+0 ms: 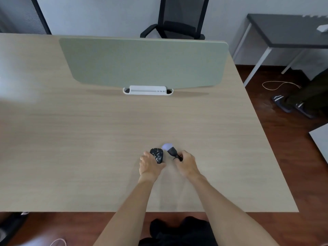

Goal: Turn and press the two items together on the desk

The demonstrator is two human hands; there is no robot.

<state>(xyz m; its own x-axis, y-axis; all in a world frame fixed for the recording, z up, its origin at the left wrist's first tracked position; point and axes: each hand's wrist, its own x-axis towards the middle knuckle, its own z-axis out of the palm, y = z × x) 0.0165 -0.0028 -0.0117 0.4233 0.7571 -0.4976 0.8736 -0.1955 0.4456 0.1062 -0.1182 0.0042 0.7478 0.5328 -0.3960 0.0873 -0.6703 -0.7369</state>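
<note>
Both my hands hold small things over the near middle of the worktop [71, 139].

My left hand [150, 166] curls round a black speckled object [157, 155]; just right, my right hand [186, 165] pinches the dark base of a white-tipped bulb [169, 149]. A green divider panel [143, 63] stands far behind.

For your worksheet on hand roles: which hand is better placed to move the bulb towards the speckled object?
The right hand: it already pinches the dark base of the small white-domed bulb; the left hand grips the black speckled object.
</note>
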